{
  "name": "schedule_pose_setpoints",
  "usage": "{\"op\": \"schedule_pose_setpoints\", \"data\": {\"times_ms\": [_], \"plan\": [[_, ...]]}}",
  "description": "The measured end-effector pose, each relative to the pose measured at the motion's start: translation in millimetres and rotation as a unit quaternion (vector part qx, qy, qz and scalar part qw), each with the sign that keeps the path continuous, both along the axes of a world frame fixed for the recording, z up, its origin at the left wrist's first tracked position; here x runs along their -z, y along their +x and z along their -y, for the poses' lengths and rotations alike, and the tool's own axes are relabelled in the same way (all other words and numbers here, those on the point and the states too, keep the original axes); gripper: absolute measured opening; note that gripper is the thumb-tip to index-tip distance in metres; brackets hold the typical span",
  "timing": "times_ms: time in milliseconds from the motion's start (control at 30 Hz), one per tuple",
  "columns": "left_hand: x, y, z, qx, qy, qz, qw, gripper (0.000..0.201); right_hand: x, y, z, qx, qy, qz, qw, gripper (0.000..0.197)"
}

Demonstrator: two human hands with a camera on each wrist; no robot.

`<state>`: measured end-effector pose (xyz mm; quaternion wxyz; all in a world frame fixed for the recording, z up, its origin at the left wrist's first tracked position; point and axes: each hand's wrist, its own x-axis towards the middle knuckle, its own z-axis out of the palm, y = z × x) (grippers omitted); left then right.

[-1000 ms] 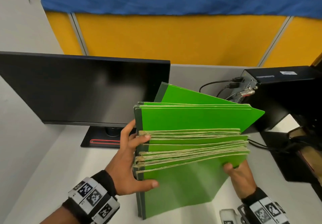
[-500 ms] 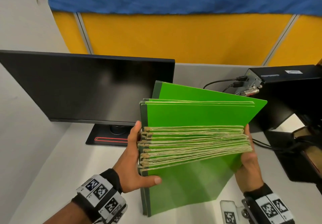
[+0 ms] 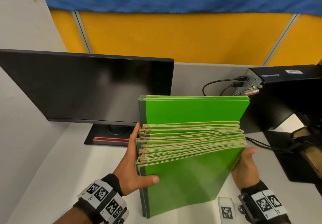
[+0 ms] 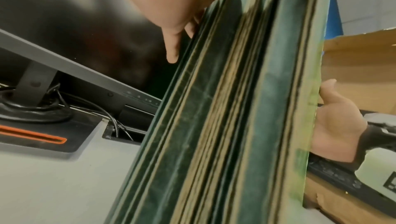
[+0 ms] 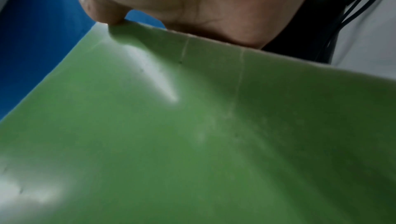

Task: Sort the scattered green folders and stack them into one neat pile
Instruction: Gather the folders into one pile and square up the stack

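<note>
Now square the stack

Your left hand clasps the spine side, your right hand the open side. Folders stand on edge on the bench; tap them down till the tops level.

No text is legible; the computer case label is blurred

Black wristbands under white straps with square black-and-white markers.
</note>
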<state>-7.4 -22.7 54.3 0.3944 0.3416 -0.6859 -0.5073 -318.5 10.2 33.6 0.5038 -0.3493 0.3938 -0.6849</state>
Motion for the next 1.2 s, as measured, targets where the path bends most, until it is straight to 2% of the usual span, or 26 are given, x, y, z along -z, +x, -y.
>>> {"op": "schedule_pose_setpoints", "data": {"times_ms": [67,100,167,200,267,300,400,500,600,733,833,967,1033,1100,1200], "plan": [[2,-3,-2,-0.015,-0.015,0.012,1.0,0.13,11,2,-1,0.042,0.041,-0.041,0.997,0.114],[3,-6,-3,-0.018,-0.019,0.007,1.0,0.126,17,1,-2,0.059,0.056,-0.073,0.994,0.113],[4,-9,-6,-0.024,-0.024,-0.006,0.999,0.119,13,-1,-5,0.077,0.045,-0.159,0.983,0.065],[6,-9,-7,-0.026,-0.027,-0.004,0.999,0.12,4,2,-3,0.068,0.045,-0.193,0.978,0.053],[11,-7,-5,-0.03,-0.031,0.017,0.999,0.12,-7,4,-1,0.048,0.044,-0.258,0.964,0.072],[13,-7,-6,-0.037,-0.04,0.032,0.998,0.113,-7,4,0,0.048,0.038,-0.278,0.959,0.077],[13,-8,-2,-0.076,-0.043,0.065,0.994,0.091,-3,7,10,0.096,0.017,-0.285,0.954,0.063],[11,0,3,-0.088,-0.052,0.077,0.992,0.088,-6,23,23,0.157,0.009,-0.261,0.953,0.075],[8,19,2,-0.1,-0.054,0.086,0.99,0.082,-4,41,33,0.138,0.027,-0.24,0.961,0.075],[0,46,-2,-0.135,-0.059,0.093,0.985,0.09,0,66,40,0.1,0.044,-0.238,0.965,0.074],[-4,73,-6,-0.177,-0.055,0.097,0.978,0.083,-6,97,47,0.079,0.041,-0.262,0.961,0.077],[4,122,-15,-0.252,-0.021,0.09,0.963,0.118,-12,147,47,0.044,0.048,-0.291,0.954,0.091],[6,144,-20,-0.264,0.008,0.109,0.958,0.11,-7,170,44,0.03,0.072,-0.296,0.952,0.095],[2,160,-23,-0.269,0.04,0.114,0.956,0.093,-2,192,41,0.011,0.103,-0.288,0.952,0.083],[9,182,-26,-0.279,0.103,0.108,0.948,0.081,6,218,43,-0.02,0.16,-0.288,0.944,0.034]]}}
